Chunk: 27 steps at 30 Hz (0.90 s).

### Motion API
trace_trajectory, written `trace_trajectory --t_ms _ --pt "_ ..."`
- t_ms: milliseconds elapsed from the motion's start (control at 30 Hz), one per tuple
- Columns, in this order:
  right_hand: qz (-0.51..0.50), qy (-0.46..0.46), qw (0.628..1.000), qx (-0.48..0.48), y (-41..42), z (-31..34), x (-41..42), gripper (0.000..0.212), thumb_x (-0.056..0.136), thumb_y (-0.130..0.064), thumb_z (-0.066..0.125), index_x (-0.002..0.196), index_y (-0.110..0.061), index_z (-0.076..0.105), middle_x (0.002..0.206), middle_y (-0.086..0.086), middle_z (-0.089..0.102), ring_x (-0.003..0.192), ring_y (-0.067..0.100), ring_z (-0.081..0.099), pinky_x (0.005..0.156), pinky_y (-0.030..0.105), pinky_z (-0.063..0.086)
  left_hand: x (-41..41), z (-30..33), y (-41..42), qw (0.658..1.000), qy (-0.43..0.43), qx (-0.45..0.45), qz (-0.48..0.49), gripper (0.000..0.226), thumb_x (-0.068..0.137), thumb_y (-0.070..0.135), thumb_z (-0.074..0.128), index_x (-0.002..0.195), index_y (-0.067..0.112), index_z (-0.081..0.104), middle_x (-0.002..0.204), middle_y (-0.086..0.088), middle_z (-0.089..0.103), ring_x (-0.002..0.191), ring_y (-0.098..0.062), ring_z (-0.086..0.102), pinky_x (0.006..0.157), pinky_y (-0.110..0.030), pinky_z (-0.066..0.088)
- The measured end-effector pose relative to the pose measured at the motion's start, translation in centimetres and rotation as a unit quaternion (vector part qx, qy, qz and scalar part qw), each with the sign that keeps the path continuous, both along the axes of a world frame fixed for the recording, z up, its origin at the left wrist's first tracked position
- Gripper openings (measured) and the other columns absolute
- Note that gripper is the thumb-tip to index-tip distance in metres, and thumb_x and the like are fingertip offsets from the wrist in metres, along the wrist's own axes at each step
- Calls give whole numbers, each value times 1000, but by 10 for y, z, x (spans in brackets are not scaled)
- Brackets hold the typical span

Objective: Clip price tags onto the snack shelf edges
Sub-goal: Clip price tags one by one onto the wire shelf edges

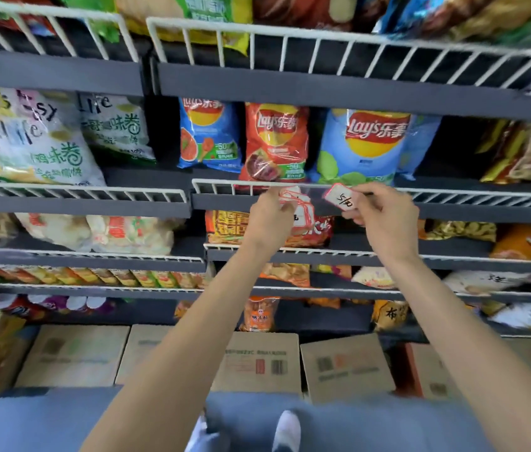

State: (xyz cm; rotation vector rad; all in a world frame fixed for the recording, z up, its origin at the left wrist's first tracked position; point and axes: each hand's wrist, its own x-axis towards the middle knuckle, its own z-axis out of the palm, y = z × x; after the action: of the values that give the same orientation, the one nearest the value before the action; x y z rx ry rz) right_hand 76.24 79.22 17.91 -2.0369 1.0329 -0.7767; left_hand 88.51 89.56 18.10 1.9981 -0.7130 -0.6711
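wire rail (453,199) fronts chip bags (275,145) — gaps seemingly narrow

Head view, close, down at shelves (323,203)

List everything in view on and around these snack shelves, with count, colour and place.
Lay's bags: three, blue, red, light blue, middle shelf.
Green-and-white bags: two, middle shelf left.
Wire rail: white, along the shelf front.
Single price tag: one, white with red border, at the rail.
Stack of tags: several, white and red, below the red bag.
Cardboard boxes: about five, brown, floor.
Lower snack bags: many, mixed colours.
Left hand: holds the stack.
Right hand: fingers pinch the single tag.
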Motion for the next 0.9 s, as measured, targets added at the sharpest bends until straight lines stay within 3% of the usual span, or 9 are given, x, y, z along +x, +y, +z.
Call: trace_trajectory --t_ms 133,233,367,433,567,667,733,833,900 --pt "31 -12 999 -37 -15 -1 -1 14 92 -10 54 94 -11 68 78 -4 65 68 7 66 70 17 49 -14 -1 -7 1000 -5 -8 26 40 97 15 46 136 6 43 104 -2 56 83 -18 51 80 -31 45" --pt "54 -14 996 -74 -18 -2 0 14 90 -7 56 91 -10 69 75 -7 63 69 1 58 67 1 38 -23 -4 -9 999 -16 -13 29 37 96 15 46 133 7 48 102 -7 61 72 -16 55 70 -23 40" --pt "73 -23 992 -100 -19 -3 -2 13 89 -8 58 92 -10 71 82 -4 66 72 3 57 69 0 39 -28 -6 -14 999 -1 -28 40 47 97 17 46 143 13 35 136 -9 52 112 -20 57 74 -19 44" --pt "66 -27 988 -139 -22 -4 -2 13 88 -9 61 95 -10 72 91 1 68 80 7 58 73 3 40 -30 -10 -14 999 -4 -26 39 48 96 17 47 143 15 35 139 -11 50 119 -27 54 81 -25 47" --pt "81 -48 976 -195 -24 -4 1 15 86 -9 63 98 -8 73 94 6 68 82 7 57 77 16 45 -31 -18 -10 998 -41 -20 34 49 96 14 48 143 15 36 144 -4 44 122 -19 52 77 -7 36" --pt "106 -50 964 -239 -23 -4 8 15 84 -7 65 97 -5 73 91 10 68 79 7 56 77 11 40 -28 -22 -5 998 -58 -17 9 49 95 11 50 142 17 38 139 -4 50 89 -4 57 61 4 36" --pt "119 -44 959 -252 -23 -6 12 16 84 -6 66 98 -4 73 90 11 68 78 11 59 77 11 40 -23 -25 1 997 -73 -5 -7 50 94 9 50 141 23 39 131 -4 56 66 2 49 51 0 39" --pt "142 -28 954 -262 -25 -9 16 16 83 -5 66 97 -4 73 89 12 67 78 18 64 76 11 40 -15 -27 9 994 -105 21 -32 50 93 5 48 138 28 42 127 -3 59 63 -13 57 49 -12 45" --pt "152 -15 951 -270 -26 -9 18 16 84 -7 66 98 -4 73 88 11 65 77 19 64 74 12 41 -11 -26 12 991 -122 32 -55 50 93 3 48 136 28 43 130 0 56 60 -10 55 48 -10 42"
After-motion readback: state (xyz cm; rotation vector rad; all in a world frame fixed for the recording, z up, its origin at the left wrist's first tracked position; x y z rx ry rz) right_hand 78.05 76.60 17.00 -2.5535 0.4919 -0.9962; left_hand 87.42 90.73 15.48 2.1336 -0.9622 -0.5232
